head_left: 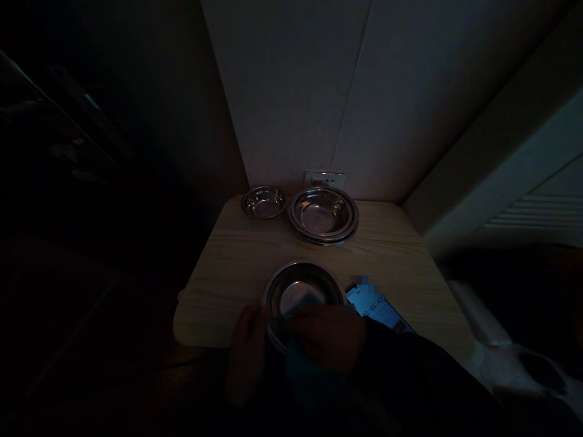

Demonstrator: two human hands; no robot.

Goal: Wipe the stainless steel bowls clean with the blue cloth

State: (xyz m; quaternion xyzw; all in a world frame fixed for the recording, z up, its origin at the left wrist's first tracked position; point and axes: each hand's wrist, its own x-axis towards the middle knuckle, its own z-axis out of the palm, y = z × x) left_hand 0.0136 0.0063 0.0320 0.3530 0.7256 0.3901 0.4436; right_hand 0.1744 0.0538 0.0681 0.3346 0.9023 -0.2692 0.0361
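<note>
A steel bowl (298, 285) sits at the near edge of a small pale wooden table (237, 261). My left hand (248, 349) grips the bowl's near left rim. My right hand (328, 337) is closed on a blue cloth (310, 370) and presses it into the bowl's near side. The cloth hangs down below my hand. The room is very dark, so the fingers show only in part.
A small steel bowl (264, 202) and a stack of larger steel bowls (323, 213) stand at the table's back by a wall socket (324, 178). A lit phone (378, 309) lies right of the near bowl. A bed edge (501, 358) is at the right.
</note>
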